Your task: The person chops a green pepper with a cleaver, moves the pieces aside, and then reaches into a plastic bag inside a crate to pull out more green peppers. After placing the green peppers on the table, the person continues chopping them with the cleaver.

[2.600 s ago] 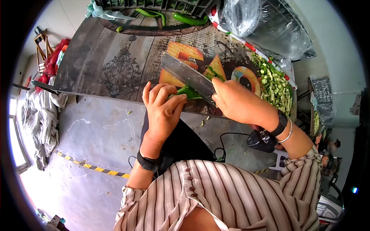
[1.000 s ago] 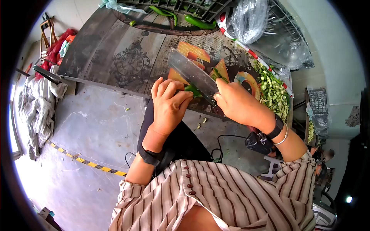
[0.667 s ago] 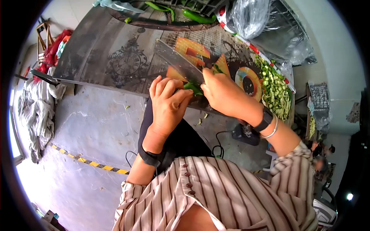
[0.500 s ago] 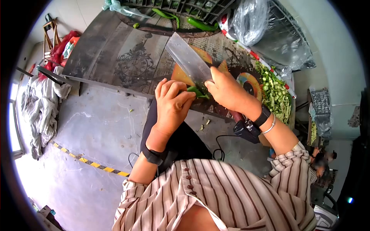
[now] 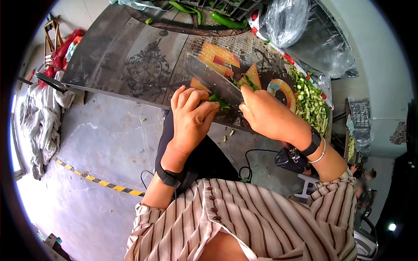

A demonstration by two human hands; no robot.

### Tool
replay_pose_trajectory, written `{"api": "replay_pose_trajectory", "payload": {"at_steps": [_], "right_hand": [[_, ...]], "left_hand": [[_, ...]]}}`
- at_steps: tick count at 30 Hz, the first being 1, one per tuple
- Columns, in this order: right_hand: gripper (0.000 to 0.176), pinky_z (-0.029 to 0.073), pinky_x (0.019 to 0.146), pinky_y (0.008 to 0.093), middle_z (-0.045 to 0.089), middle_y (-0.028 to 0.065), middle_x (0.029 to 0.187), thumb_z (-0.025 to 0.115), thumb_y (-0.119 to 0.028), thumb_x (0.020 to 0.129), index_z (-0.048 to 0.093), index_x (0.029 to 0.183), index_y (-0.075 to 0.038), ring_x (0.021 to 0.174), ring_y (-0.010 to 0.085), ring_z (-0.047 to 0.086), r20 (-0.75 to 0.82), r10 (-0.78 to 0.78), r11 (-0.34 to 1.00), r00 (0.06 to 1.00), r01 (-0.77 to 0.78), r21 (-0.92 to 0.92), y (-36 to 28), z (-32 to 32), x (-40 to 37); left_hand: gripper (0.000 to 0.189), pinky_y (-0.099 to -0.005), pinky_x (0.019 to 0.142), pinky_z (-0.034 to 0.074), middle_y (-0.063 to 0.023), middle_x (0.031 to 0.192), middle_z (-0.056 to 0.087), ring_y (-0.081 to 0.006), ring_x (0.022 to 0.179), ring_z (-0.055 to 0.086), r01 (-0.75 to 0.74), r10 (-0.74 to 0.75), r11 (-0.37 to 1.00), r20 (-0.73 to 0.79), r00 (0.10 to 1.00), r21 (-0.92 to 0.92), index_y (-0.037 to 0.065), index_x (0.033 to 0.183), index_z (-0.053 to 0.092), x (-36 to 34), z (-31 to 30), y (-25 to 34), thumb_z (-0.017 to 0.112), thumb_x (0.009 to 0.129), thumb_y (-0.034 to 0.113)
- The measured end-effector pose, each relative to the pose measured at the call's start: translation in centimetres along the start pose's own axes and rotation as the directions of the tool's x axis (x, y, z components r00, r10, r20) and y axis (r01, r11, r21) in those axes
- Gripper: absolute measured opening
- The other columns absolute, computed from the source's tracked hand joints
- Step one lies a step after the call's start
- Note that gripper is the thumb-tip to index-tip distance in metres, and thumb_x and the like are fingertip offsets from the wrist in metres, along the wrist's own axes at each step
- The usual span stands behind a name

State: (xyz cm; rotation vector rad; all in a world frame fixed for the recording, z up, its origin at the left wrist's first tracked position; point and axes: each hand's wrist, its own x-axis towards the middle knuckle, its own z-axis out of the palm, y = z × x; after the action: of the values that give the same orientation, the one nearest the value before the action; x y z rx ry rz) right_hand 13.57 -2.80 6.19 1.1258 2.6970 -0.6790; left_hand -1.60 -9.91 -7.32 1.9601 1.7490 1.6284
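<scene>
Near the table's front edge, my left hand (image 5: 191, 114) has its fingers curled over a green pepper (image 5: 219, 102), which shows just to the right of the fingertips. My right hand (image 5: 270, 114) is closed round the handle of a cleaver (image 5: 211, 77); the handle is hidden in the fist. The wide blade slants up and to the left, close beside the pepper and my left fingers. Behind the blade, green cut bits (image 5: 249, 81) lie on the patterned tabletop (image 5: 113, 56). A pile of chopped green pepper (image 5: 310, 102) lies to the right of my right hand.
Whole green peppers (image 5: 228, 20) lie at the back beside a black crate (image 5: 244, 5). Clear plastic bags (image 5: 287, 21) are at the back right. A black device (image 5: 291, 160) is below my right wrist. Grey cloth (image 5: 41, 126) hangs at the left. Another person (image 5: 363, 182) is far right.
The cleaver blade has dropped lower and tilted beside the pepper, and my right hand has shifted slightly right. Green bits now show behind the blade. My left hand has barely moved.
</scene>
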Motion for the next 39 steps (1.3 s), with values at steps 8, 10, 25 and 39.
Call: {"api": "replay_pose_trajectory", "payload": {"at_steps": [8,10,25,39], "right_hand": [[0.017,0.046,0.061,0.0513,0.058,0.0282,0.069,0.056,-0.007,0.086,0.047,0.084,0.006,0.071,0.0472,0.058,-0.284,-0.154,0.985,0.947,0.168,0.025,1.1,2.5,3.4],[0.018,0.046,0.062,0.0516,0.058,0.0290,0.069,0.057,-0.008,0.086,0.046,0.085,0.006,0.071,0.0470,0.059,-0.300,-0.143,0.989,0.943,0.149,-0.001,1.4,2.1,3.2],[0.017,0.045,0.061,0.0516,0.057,0.0289,0.068,0.054,-0.007,0.088,0.044,0.086,0.006,0.071,0.0473,0.058,-0.029,-0.028,0.999,0.999,0.027,-0.021,-0.4,0.5,0.2],[0.019,0.046,0.045,0.0370,0.057,0.0147,0.060,0.056,-0.013,0.090,0.046,0.088,0.003,0.048,0.0231,0.058,-0.371,0.287,0.843,0.883,-0.049,0.535,3.9,1.7,0.2]], "left_hand": [[0.013,-0.0470,0.100,0.035,-0.0007,0.090,0.055,-0.0223,0.098,0.054,-0.021,0.021,1.000,-0.017,1.000,-0.012,0.013,0.080,0.069,0.0,0.0,0.1,0.076,0.068,0.012],[0.013,-0.0470,0.100,0.035,-0.0009,0.090,0.055,-0.0224,0.097,0.054,-0.026,0.026,1.000,-0.027,0.999,-0.005,0.013,0.080,0.069,-0.2,0.1,0.0,0.076,0.068,0.012],[0.014,-0.0463,0.101,0.035,-0.0005,0.090,0.055,-0.0217,0.097,0.053,0.011,-0.011,1.000,-0.017,1.000,-0.013,0.013,0.080,0.068,-0.2,0.2,-0.1,0.076,0.068,0.012],[0.018,-0.0427,0.094,0.036,-0.0026,0.093,0.056,-0.0267,0.100,0.052,-0.053,0.054,0.999,-0.030,0.998,0.012,0.011,0.082,0.068,0.1,0.2,0.1,0.077,0.067,0.009]]}}
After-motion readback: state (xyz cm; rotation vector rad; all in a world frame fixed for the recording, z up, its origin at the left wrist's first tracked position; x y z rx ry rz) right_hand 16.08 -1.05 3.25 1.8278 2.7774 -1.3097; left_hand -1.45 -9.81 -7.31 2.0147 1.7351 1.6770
